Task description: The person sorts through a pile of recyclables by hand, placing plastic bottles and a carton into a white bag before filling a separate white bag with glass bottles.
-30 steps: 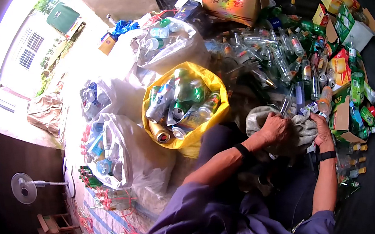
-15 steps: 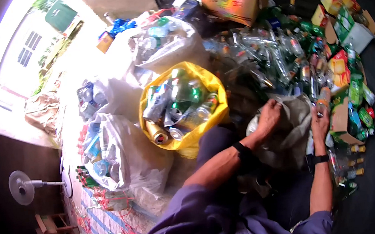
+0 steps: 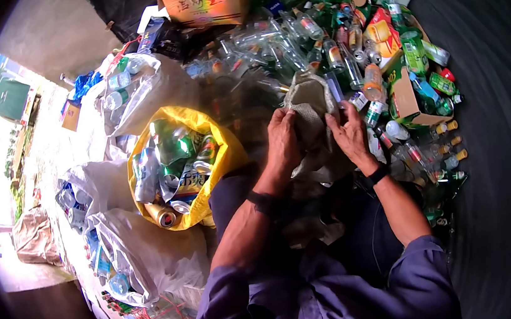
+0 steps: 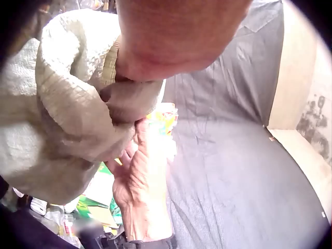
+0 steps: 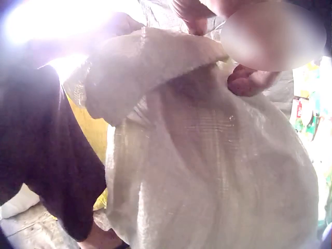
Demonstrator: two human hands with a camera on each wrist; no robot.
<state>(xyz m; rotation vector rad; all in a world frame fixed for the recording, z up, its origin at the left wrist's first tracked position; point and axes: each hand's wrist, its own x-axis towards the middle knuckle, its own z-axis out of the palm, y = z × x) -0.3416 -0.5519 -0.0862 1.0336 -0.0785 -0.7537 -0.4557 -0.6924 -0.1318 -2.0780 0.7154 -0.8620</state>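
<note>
The pale woven sack (image 3: 309,122) is in front of the person's body, between the two hands, and in the right wrist view its cloth hangs down below them. It seems to be held from two sides so that its mouth stands open toward the top. The yellow bag (image 3: 229,153), with cans (image 3: 147,175) inside, stands on the left side, near the person, probably for easy reach. The glass bottles (image 3: 283,43) lie in a loose heap beyond the sack, maybe because they wait for sorting.

The left hand (image 3: 282,139) has its grip clamped on the sack's edge, thumb and curled fingers together with cloth between. The right hand (image 3: 351,135) pinches the opposite edge; its fingers are less curled, and only the thin cloth separates them from the thumb.
</note>
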